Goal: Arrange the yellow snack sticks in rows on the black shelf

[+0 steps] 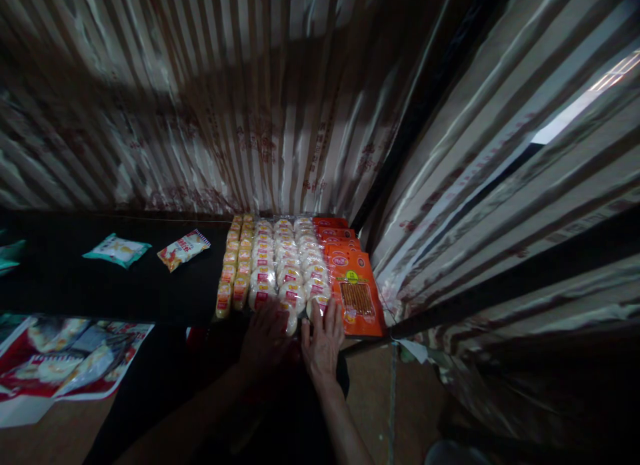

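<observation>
You've got nothing readable here. Red print, possibly characters, runs along the striped sheeting at upper centre and right, too blurred to read. The orange packet at centre right carries a red logo and yellow badge, lettering too small. Same for the red labels on the clear packs at centre. The red-and-white packet at upper left of centre and the printed sheet at lower left show no legible words either.
</observation>
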A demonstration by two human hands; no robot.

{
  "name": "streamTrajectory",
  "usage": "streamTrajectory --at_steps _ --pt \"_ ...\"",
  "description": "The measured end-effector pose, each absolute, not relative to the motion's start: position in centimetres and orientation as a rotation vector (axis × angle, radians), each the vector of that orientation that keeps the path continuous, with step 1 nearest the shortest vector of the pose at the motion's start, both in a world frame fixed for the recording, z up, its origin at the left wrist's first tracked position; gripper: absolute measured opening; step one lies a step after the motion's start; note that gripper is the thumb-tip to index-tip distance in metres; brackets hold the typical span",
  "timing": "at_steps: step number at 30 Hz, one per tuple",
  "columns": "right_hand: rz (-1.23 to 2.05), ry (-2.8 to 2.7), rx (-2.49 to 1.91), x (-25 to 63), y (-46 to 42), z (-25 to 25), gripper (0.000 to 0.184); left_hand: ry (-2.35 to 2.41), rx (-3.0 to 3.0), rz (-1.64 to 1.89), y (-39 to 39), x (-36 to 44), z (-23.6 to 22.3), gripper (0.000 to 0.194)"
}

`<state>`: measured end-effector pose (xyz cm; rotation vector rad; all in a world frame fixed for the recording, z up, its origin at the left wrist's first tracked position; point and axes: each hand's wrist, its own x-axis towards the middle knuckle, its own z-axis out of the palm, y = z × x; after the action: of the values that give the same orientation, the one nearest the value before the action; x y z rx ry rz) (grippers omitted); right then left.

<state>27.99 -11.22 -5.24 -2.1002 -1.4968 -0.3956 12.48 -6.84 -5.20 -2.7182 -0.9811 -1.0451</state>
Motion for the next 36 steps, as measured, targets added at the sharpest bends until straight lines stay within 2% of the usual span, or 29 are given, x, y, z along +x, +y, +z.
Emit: streamTrajectory --at_steps 6,18,23,28,36 --pt "-0.413 -1.56 -2.102 28.4 -10.4 -4.7 0.052 -1.29 -2.572 -0.925 -6.2 12.4 -4.9 0.065" --pt "-0.437 -1.592 -2.097 28.5 -9.3 -5.1 0.049 -1.247 -2.575 -0.865 -5.3 13.5 -6.0 0.064" --pt "-0.485 -1.61 -2.082 28.5 -9.3 -4.6 0.053 -1.23 -2.558 -0.927 -5.3 13.3 -5.7 0.07" --pt "-0.468 -1.67 -2.03 28.8 -9.1 -4.4 0.056 -1.268 -2.491 -1.026 -5.0 13.8 -4.9 0.066" --pt "-0.397 -1.737 -1.875 29.8 -9.1 -4.8 0.062 -1.264 -2.506 -0.905 -4.6 14.6 -5.6 0.062"
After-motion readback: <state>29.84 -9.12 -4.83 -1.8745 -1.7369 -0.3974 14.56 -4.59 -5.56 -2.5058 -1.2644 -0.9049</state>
